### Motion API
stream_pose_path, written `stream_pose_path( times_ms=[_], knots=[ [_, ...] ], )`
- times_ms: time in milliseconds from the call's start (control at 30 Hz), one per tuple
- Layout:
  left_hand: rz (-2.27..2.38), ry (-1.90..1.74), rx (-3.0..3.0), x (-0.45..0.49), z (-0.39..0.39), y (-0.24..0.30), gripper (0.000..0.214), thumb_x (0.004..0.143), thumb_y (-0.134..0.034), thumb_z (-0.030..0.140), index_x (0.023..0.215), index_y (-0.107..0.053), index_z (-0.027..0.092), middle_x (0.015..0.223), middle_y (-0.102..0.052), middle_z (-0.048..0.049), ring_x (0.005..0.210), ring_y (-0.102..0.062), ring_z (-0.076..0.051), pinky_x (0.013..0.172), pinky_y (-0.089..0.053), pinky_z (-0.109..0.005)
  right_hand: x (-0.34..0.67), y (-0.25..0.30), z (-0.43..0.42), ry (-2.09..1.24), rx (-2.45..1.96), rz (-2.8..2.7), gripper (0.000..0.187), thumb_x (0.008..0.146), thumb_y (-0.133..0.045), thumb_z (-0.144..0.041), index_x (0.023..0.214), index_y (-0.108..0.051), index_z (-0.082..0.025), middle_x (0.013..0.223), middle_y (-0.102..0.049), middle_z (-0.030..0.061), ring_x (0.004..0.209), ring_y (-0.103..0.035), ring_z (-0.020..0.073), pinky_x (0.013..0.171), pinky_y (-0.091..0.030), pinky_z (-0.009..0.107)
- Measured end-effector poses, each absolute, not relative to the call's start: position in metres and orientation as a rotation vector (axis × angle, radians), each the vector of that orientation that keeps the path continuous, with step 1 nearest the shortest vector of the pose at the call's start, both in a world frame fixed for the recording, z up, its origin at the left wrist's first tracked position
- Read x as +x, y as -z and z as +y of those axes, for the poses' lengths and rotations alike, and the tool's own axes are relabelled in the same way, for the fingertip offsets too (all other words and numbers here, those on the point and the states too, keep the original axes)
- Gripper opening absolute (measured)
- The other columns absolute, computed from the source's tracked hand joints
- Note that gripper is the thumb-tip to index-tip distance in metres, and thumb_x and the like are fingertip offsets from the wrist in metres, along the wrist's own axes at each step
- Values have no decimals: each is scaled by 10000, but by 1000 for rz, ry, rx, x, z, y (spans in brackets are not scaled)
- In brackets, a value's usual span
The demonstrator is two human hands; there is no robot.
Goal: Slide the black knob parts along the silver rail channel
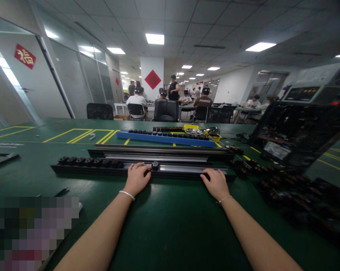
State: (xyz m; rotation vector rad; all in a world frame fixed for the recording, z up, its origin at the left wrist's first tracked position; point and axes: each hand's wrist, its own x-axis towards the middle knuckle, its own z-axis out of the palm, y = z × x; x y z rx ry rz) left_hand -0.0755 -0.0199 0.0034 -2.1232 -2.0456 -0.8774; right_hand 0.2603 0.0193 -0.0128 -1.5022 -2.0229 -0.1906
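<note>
A long black rail with a bright metal channel lies crosswise in front of me. Several small black round parts sit in a row at its left end. One more black part stands alone in the channel near the middle. My left hand grips the rail just left of that single part, fingers over the top and thumb at the near side, close to the part. Toward the rail's right end, my right hand holds it in the same manner. The fingertips of both hands are partly hidden.
Behind lie more dark rails and a blue rail filled with black parts. Loose black parts are heaped at right, near an open-sided machine. Tweezers-like dark tool lies left on the green table. People sit beyond.
</note>
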Motion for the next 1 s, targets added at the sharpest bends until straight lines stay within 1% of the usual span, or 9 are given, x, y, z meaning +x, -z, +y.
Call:
stream_pose_path(
  times_ms=[367,533,1000],
  knots=[
    [-2021,841,-2156,-73,-20,-4,296,794,-495,310,1048,-647,314,1115,-671,-8,1198,-477,-219,1084,-214,-476,262,15,21,197,-1485,-2020,273,852,-404,-398,881,-606,-217,989,-671,54,944,-582,214,1002,-252,478],
    [-1980,834,-2208,-72,-21,-2,316,794,-489,308,1076,-633,311,1144,-660,0,1212,-465,-222,1090,-192,-485,262,15,21,189,-1497,-2023,272,854,-410,-399,879,-608,-213,998,-671,54,956,-584,215,1008,-249,481],
    [-1930,777,-2293,-68,-22,-3,365,784,-502,298,1138,-587,309,1197,-634,14,1229,-447,-228,1086,-197,-479,259,12,19,203,-1508,-2019,254,842,-416,-376,869,-609,-212,980,-674,47,941,-585,207,1000,-254,470]
  ],
)
